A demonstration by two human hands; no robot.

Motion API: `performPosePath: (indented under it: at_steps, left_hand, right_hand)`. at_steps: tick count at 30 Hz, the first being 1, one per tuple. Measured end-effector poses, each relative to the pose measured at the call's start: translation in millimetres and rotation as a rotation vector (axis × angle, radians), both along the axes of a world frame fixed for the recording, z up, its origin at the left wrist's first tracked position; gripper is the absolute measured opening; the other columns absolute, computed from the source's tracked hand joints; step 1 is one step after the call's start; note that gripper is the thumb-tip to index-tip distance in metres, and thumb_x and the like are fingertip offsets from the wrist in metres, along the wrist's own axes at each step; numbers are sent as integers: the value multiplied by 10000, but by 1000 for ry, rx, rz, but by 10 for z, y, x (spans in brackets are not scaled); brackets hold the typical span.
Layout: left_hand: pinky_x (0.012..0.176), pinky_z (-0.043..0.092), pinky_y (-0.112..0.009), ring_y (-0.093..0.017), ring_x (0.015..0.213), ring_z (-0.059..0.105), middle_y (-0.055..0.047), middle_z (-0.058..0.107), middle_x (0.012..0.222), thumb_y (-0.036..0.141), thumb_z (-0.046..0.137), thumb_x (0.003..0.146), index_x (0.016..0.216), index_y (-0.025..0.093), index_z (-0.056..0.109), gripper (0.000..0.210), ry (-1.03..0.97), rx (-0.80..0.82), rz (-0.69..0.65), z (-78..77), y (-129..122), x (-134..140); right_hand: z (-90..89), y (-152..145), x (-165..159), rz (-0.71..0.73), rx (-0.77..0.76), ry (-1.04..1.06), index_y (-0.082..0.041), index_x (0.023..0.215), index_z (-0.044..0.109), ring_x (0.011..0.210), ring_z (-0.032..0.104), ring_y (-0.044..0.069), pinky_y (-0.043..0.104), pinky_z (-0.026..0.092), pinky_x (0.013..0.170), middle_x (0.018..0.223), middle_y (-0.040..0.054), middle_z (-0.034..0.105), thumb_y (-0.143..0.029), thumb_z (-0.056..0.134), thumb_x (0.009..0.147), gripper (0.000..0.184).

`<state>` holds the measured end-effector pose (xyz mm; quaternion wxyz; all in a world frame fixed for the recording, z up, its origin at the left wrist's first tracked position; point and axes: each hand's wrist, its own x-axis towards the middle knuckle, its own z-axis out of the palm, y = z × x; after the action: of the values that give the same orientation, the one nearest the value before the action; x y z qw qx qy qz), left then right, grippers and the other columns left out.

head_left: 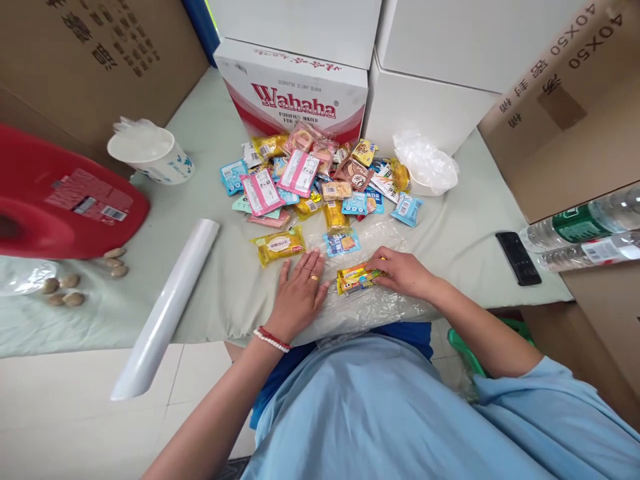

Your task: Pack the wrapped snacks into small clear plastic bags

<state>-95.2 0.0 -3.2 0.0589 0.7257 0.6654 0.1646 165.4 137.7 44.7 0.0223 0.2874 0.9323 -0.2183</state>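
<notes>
My left hand (301,288) lies flat, fingers stretched out, at the left side of a clear plastic bag (360,310) spread on the table. Over the same bag, my right hand (400,272) pinches the right end of a yellow snack packet (353,278). Just beyond my left fingertips is a yellow-green wrapped snack (280,245). A small blue packet (342,243) rests between my hands, a little farther off. Behind these lies a heap of mixed wrapped snacks, with pink packets (299,171) on top and a light blue packet (407,209) at its right edge.
A white roll (167,307) overhangs the table's front edge. At left stand a red jug (65,193) and a paper cup (150,153). A Wahaha box (300,97) backs the heap. A bag-lined bowl (425,167), a black phone (519,259) and plastic bottles (580,223) are at right.
</notes>
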Motion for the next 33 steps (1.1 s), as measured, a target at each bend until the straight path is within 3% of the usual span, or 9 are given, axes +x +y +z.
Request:
performPosePath:
  at_steps: [4, 7, 10, 13, 16, 20, 27, 30, 33]
  left_hand:
    - [1292, 284, -581, -276, 1564, 380, -155, 535, 1586, 142, 460, 976, 1510, 190, 479, 536, -50, 184, -208, 107, -256, -73]
    - [1244, 412, -538, -253, 1539, 420, -155, 596, 1517, 26, 454, 865, 1333, 202, 555, 510, -168, 177, -427, 137, -503, -134]
    - [1201, 473, -532, -286, 1514, 450, -223, 556, 1524, 25, 495, 847, 1225, 171, 568, 411, -175, 104, -488, 74, -692, -185]
    - [1182, 482, -566, -321, 1496, 471, -228, 531, 1540, 109, 583, 928, 1193, 192, 601, 278, -55, 119, -503, -51, -767, -174]
    - [1164, 494, -566, -312, 1460, 518, -171, 618, 1457, 175, 629, 968, 1138, 233, 643, 180, -28, 178, -448, -138, -749, -84]
    - [1171, 496, -503, -244, 1342, 631, -108, 731, 1276, 145, 566, 999, 1054, 228, 653, 131, -241, 153, -286, -106, -672, 28]
    - [922, 595, -362, -218, 1047, 745, -77, 787, 1055, 327, 491, 1047, 949, 224, 653, 215, -520, -48, -31, 147, -443, -43]
    - [871, 577, -332, -204, 978, 736, -71, 769, 1029, 386, 497, 1041, 909, 223, 658, 265, -564, -64, 21, 228, -323, -79]
    - [893, 554, -339, -201, 964, 709, -66, 739, 997, 418, 513, 1023, 875, 219, 657, 286, -564, 1, 86, 217, -185, -94]
  right_hand:
    - [24, -7, 40, 5, 22, 3, -263, 1357, 662, 1025, 672, 236, 298, 502, 750, 1294, 90, 638, -275, 690, 956, 402]
    - [54, -59, 238, -15, 21, 136, -244, 1331, 655, 1025, 661, 238, 324, 524, 790, 1274, 110, 642, -345, 646, 995, 351]
    - [64, -187, 570, 13, -39, 273, -222, 1182, 695, 1031, 636, 248, 369, 535, 879, 1118, 115, 677, -427, 625, 1014, 275]
    - [-21, -376, 889, 59, -97, 251, -227, 1219, 682, 1132, 598, 290, 450, 528, 974, 1212, 138, 673, -464, 739, 934, 375]
    - [-181, -524, 1066, 18, -83, 206, -242, 1245, 678, 1229, 563, 313, 523, 501, 1041, 1350, 149, 638, -354, 713, 948, 319]
    - [-283, -494, 1084, -9, -123, 294, -243, 1049, 731, 1162, 604, 268, 475, 519, 1011, 1282, 135, 675, -296, 601, 1013, 145]
    - [87, -49, 883, 32, -399, 324, -206, 1002, 747, 973, 693, 202, 337, 555, 897, 1049, 115, 725, -462, 501, 1067, 362]
    - [235, 177, 772, 8, -379, 315, -195, 929, 730, 848, 678, 184, 302, 528, 814, 905, 74, 710, -499, 522, 1046, 387]
    - [240, 379, 661, -76, -347, 311, -185, 890, 710, 780, 639, 170, 277, 485, 748, 831, 41, 687, -498, 556, 1013, 370]
